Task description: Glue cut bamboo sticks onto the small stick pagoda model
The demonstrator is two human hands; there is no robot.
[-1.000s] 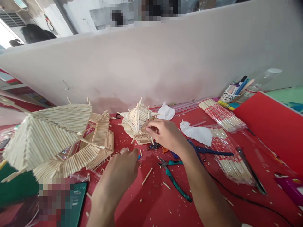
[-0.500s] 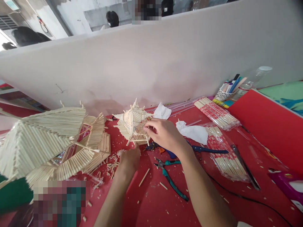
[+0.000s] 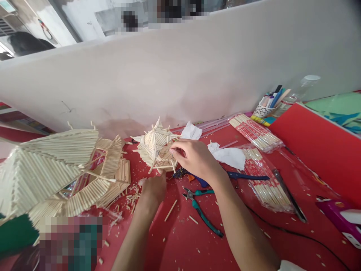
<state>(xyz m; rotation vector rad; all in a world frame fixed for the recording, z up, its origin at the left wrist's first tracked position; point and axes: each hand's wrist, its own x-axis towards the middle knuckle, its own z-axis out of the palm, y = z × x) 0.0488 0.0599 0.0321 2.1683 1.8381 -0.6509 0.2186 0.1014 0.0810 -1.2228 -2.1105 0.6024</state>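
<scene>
Against the white panel stands a small roof-shaped model made of wooden sticks, with ribs rising to a point and an open lattice at its front right. My left hand is curled at its front lower edge, a fingertip up against it; the other fingers are mostly hidden. Over the model's right side my right hand is closed in a pinch, thumb and forefinger together. Whatever lies between those fingertips is too small to make out. Green-handled cutting pliers lie below the right hand, and a blue-handled tool lies partly under its wrist.
A larger stick roof model fills the left side. Cut stick pieces are scattered on the red table. To the right are wrapped stick bundles, tissue, a dark cutter, a pen cup and a red board.
The whole view has shifted slightly. Both hands stay at the small model in nearly the same pose, the right still pinched over its right side.
</scene>
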